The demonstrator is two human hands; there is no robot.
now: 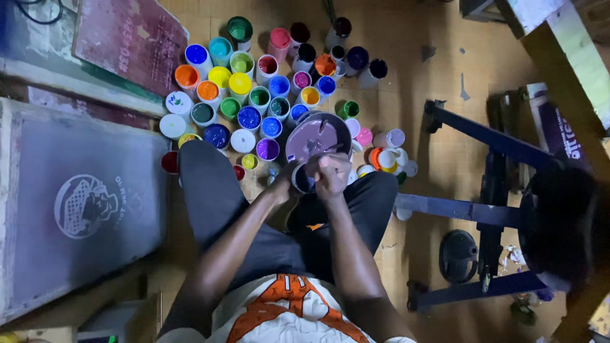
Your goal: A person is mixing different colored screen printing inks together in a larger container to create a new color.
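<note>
Tiled tan floor, dim room, seen from above by a person sitting low with knees apart in dark trousers. At far left lay a large grey printing screen with a pale round emblem, in a worn wooden frame. Beyond it, a second screen, reddish, lay tilted.

In the middle of the floor stood a dense cluster of open paint jars: blue, teal, green, orange, yellow, pink, purple, and dark ones farther off, some white-lidded.

The left hand sat low by the left knee, touching the side of a small dark jar with bluish contents; whether its fingers wrapped round the jar could not be told, as the wrist hid them. Just beyond the jar, at the near edge of the cluster, stood a larger round tub of mauve paint, open and touching neighbouring jars.

The right hand was closed into a fist over the small jar, seemingly around a thin stick, mostly hidden.

To the right stood a dark blue metal frame with a black round pad by its foot, well apart from the jars.
</note>
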